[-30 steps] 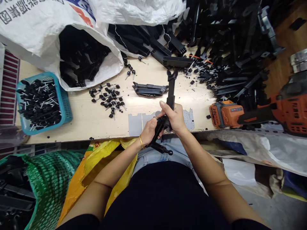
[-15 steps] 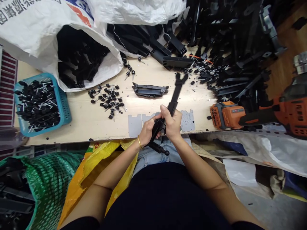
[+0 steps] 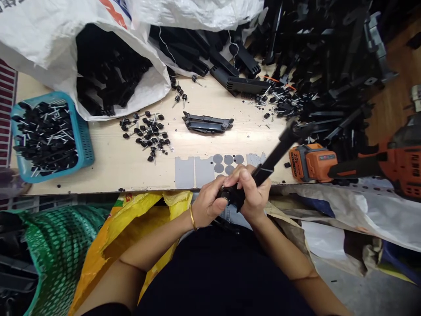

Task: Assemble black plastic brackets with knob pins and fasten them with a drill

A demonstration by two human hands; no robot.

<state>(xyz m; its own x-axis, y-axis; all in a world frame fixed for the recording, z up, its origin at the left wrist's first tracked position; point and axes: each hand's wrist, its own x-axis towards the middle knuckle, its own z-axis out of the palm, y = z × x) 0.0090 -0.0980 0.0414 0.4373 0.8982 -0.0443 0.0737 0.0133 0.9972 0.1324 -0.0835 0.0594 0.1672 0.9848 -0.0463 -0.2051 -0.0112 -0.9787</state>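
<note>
A long black plastic bracket point(image 3: 274, 153) is held in both hands over the front edge of the bench, its forked far end pointing up and right. My right hand point(image 3: 252, 193) is wrapped round its middle. My left hand point(image 3: 210, 199) is closed on its near end, with the thumb beside a round black fitting. The part's lower end is dark against my shirt and hard to make out. Beyond my hands, a similar black folded bracket point(image 3: 208, 123) lies crosswise on the bench.
Black-headed screws point(image 3: 149, 134) lie loose, and more fill a blue basket point(image 3: 88, 145) at left. An orange cordless drill point(image 3: 315, 162) lies at right. White sacks point(image 3: 158, 79) and piled black parts point(image 3: 329, 79) line the back. Grey patches point(image 3: 184, 172) are at the front edge.
The bracket has swung clockwise, its forked end moving right and nearer to me. Both hands have shifted lower, and my left hand has turned at the near end.
</note>
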